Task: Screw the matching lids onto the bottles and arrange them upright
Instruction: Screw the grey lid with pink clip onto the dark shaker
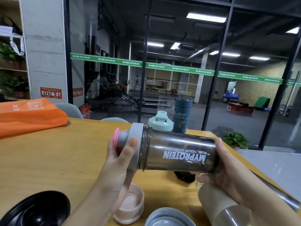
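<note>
I hold a dark translucent shaker bottle (180,154) marked MYPROTEIN sideways above the table. My right hand (228,173) grips its base end. Its grey lid (136,144) with a pink flip cap (117,136) sits on the neck at the left, and my left hand (120,162) grips that lid. Behind it stand upright a mint-green lidded bottle (160,122) and a dark blue flask (181,115). A beige bottle (219,203) lies below my right hand. Loose on the table near me are a pink lid (130,204), a black lid (39,209) and a grey lid (167,217).
The wooden table (65,152) carries an orange bag (29,115) at the far left. A black object (184,176) lies under the shaker. A steel tube (280,191) lies at the right edge. A potted plant (236,140) and glass wall stand beyond.
</note>
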